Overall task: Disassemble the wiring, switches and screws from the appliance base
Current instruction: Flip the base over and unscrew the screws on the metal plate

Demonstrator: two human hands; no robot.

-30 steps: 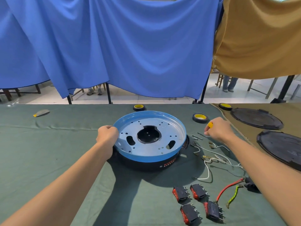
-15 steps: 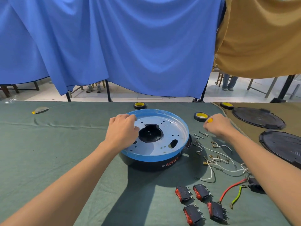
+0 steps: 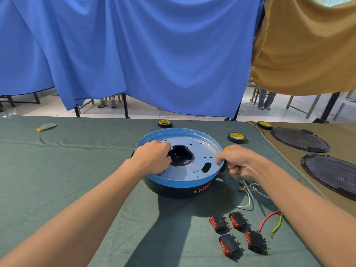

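The round appliance base (image 3: 183, 183) has a black side, a blue rim and a pale metal plate with a dark central hole. My left hand (image 3: 154, 158) lies on the plate, fingers curled at the hole's left edge. My right hand (image 3: 238, 160) is at the base's right rim, thumb and forefinger on the rim, closed around a yellow-handled screwdriver (image 3: 227, 148) that is mostly hidden. Several black switches with red rockers (image 3: 229, 245) lie near the front right. White wires (image 3: 248, 197), a red wire (image 3: 266, 218) and a green-yellow wire (image 3: 277, 224) lie right of the base.
The table is covered with green cloth (image 3: 67, 170) and brown cloth (image 3: 285, 160) at the right, where two black round lids (image 3: 299, 139) (image 3: 331, 172) lie. Three tape rolls (image 3: 164, 123) (image 3: 237, 137) (image 3: 264, 125) sit behind the base. Blue and brown curtains hang behind.
My left hand went from the base's left rim onto the plate, up to the central hole. My right hand came from the table beside the base to its right rim.
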